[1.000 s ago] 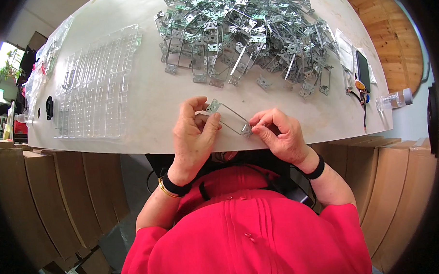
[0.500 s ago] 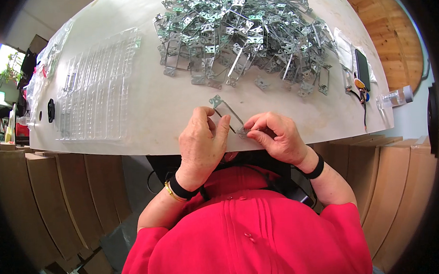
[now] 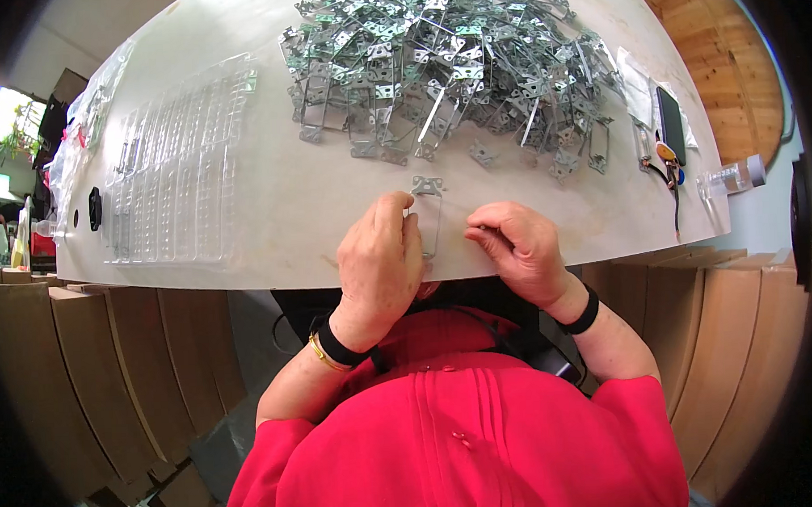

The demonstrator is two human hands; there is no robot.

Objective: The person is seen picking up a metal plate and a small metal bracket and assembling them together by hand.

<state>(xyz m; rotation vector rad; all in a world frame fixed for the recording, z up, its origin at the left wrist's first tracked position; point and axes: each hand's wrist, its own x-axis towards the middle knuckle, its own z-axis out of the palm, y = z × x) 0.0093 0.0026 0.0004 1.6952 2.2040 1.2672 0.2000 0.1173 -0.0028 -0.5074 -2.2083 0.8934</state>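
Near the table's front edge, my left hand (image 3: 381, 248) is closed on one side of a thin metal bracket (image 3: 428, 187), a narrow rectangular wire frame with a punched plate at its far end. The bracket's near end is partly hidden by my fingers. To its right, apart from it, my right hand (image 3: 520, 249) is closed in a pinch; whatever lies between thumb and forefinger is too small to make out. Beyond both hands lies a large heap of similar metal brackets (image 3: 435, 69).
A clear ribbed plastic tray (image 3: 175, 172) lies at the left, beside a small black object (image 3: 95, 206). On the right are a dark phone (image 3: 671, 124), a cable and a clear bottle (image 3: 730, 179). Cardboard boxes (image 3: 93, 372) line both sides below the table.
My right hand has come away from the bracket's near end and moved slightly right. The bracket has turned in my left hand, now pointing more straight away from me.
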